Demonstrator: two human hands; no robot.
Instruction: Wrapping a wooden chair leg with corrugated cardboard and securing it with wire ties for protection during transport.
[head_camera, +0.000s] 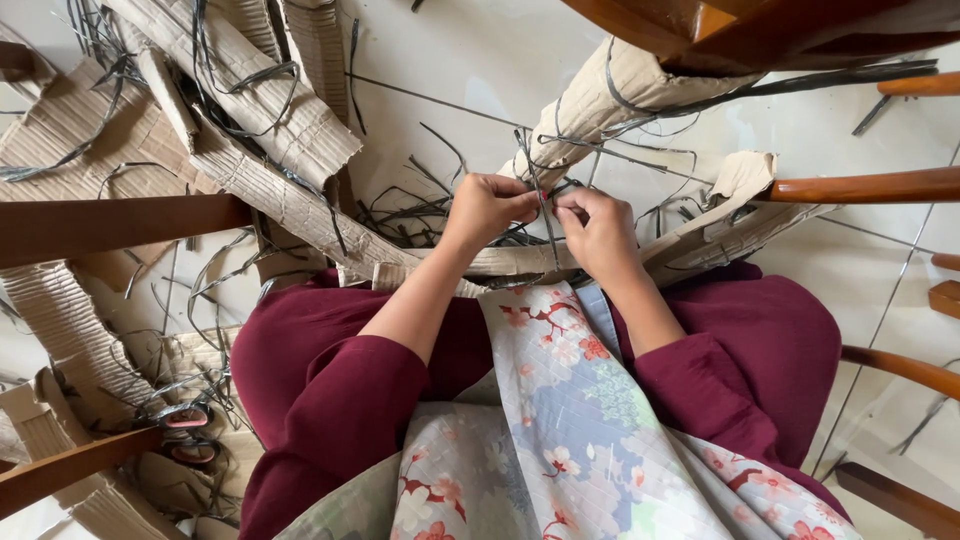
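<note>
My left hand (487, 207) and my right hand (598, 230) are close together above my lap, both pinching thin dark strands (545, 205) that run up and down between them. The fingers of each hand are closed on these strands. Just behind the hands stands a roll of brown corrugated cardboard (600, 100) wrapped with more dark strands. A strip of corrugated cardboard (500, 262) lies flat under my hands. I wear maroon sleeves and a floral cloth (560, 430) over my lap.
Torn corrugated cardboard pieces (250, 110) and loose dark strands (410, 210) litter the white tiled floor. Scissors with a pink handle (185, 420) lie at lower left. Wooden chair parts (110, 225) cross the left side, and wooden rungs (870, 185) stand at right.
</note>
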